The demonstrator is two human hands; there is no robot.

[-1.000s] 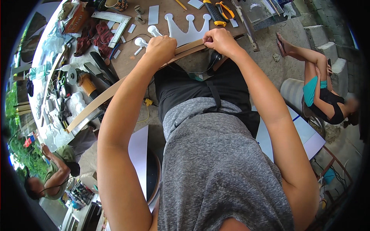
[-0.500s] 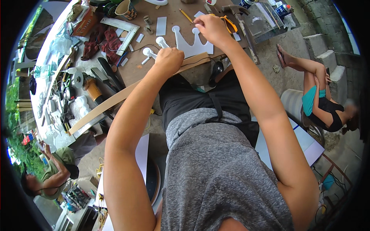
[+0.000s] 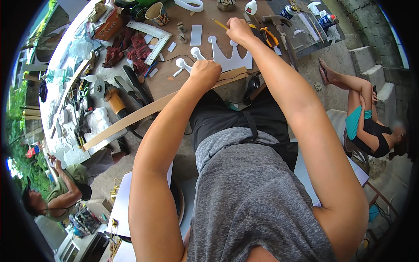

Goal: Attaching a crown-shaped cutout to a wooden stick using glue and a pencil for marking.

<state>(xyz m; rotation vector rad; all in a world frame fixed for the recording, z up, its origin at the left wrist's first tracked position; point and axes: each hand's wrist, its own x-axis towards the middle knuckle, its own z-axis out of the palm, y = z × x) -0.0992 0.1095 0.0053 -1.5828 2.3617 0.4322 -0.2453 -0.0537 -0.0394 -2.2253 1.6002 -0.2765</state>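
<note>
Rough grey concrete forms the ground (image 3: 310, 65), rising at the right into blocky steps (image 3: 369, 67); green foliage (image 3: 18, 135) shows at the far left. The table (image 3: 161, 83) has a flat, matte brown top, while its left end is pale and heaped with scraps and tools. A seated person (image 3: 371, 107) is at the right, another person (image 3: 65, 194) in a green shirt at the left.

The strip (image 3: 126, 120), long, thin, smooth and tan, runs along the table's near edge, passing under the left hand (image 3: 206, 72). That hand is curled over it in a fist; the fingertips are hidden. Just beyond lies the crown (image 3: 231, 61), a smooth white flat shape with ball-tipped points.

Among the tools are a yellow-bodied grinder (image 3: 114, 100) with a round disc, rumpled dark red gloves (image 3: 139, 56) and a patterned cup (image 3: 156, 14).

The right hand (image 3: 240, 30), above the crown's far side, pinches the slim yellow pencil (image 3: 219, 23) at its fingertips.
</note>
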